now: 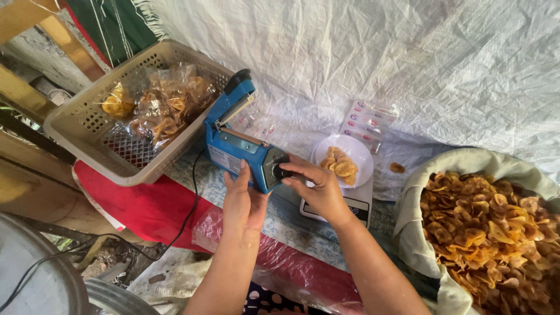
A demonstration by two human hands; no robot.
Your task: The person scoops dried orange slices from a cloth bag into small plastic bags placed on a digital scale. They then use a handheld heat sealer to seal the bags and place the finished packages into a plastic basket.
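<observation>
A blue heat sealer (236,140) stands in the middle with its arm raised. My left hand (243,201) rests flat against its near side, steadying it. The fingers of my right hand (318,186) pinch the black dial (282,172) on the sealer's front end. Just right of the sealer, a white plate of yellow chips (342,160) sits on a white kitchen scale (356,204).
A beige plastic basket (81,119) at the left holds sealed bags of chips (166,105). A large sack full of chips (490,227) fills the right. Empty printed bags (367,122) lie behind the plate. The sealer's black cord (186,216) runs down left.
</observation>
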